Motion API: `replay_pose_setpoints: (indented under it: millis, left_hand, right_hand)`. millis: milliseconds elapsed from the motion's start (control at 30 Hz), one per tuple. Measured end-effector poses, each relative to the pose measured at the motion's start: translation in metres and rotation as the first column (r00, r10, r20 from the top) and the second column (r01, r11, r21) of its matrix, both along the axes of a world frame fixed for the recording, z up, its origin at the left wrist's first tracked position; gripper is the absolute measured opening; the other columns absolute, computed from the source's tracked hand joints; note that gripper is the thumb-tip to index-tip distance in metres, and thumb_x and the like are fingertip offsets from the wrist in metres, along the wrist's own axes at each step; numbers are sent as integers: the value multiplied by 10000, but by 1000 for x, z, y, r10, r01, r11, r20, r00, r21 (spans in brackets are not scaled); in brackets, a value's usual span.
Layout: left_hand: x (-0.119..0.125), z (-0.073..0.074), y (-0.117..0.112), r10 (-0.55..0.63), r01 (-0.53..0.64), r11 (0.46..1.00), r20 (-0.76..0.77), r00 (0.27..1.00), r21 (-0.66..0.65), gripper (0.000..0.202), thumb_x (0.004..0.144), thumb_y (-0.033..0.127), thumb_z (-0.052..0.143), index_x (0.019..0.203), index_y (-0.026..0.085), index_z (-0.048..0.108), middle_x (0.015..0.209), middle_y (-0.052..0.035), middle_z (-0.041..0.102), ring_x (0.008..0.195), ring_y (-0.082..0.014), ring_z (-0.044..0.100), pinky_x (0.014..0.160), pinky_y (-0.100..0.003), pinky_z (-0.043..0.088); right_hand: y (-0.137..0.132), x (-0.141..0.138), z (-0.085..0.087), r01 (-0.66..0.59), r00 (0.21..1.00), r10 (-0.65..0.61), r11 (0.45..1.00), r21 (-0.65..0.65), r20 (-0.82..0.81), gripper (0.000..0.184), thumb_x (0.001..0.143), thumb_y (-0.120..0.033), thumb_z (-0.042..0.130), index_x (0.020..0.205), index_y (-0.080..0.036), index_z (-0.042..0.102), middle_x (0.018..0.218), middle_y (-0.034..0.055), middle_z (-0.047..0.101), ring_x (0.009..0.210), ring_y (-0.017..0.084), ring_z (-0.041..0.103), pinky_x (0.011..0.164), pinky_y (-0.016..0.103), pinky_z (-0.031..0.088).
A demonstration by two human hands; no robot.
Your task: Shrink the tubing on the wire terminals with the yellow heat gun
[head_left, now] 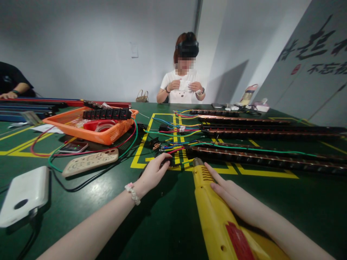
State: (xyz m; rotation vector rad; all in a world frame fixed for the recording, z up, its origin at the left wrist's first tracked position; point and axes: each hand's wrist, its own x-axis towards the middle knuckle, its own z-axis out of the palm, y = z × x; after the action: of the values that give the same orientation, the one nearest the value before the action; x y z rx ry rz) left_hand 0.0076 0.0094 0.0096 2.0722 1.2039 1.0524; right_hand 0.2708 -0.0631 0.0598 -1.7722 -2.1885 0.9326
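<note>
Your left hand (pixel 155 170) pinched the thin black-and-green wire (pixel 185 163), apparently to steady it left of the yellow plastic heat gun (pixel 207 202); whether your right hand (pixel 230 191) clamped that was unclear.

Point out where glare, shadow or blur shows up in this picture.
In the head view: pale glare on the green table, beside the left forearm; a dark shadow between that forearm and the yellow tool; another shadow slanting across the wall right of the person opposite; coarse blocks hiding that person's face.
</note>
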Motion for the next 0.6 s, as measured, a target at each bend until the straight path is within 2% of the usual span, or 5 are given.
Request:
replay_pose_setpoints:
  millis: [267,433,600]
  left_hand:
    - [1,-2,0,26,-26,1000,-36,999,9,227,906,281,432,1073,212,570,1026,-38,652,932,-198,611,823,-318,469]
    - [2,-1,-1,44,-43,999,-52,998,26,216,901,264,437,1064,217,570,1028,-34,654,941,-200,611,830,-322,464]
    - [3,-1,0,72,-71,997,-36,997,42,216,890,248,450,1072,212,563,1077,-45,644,1012,-206,593,895,-341,446]
  right_hand:
    - [-6,-4,1,-11,999,12,1000,-29,34,713,883,-664,66,1484,-297,-39,1071,115,591,976,280,566,889,442,348]
    - [-8,-25,7,-115,992,117,993,-42,57,747,884,-660,81,1490,-234,-19,891,104,582,863,275,570,810,409,380]
    - [-1,-41,9,-184,981,184,983,-10,62,712,905,-627,124,1490,-242,-5,877,100,566,837,267,564,799,393,372]
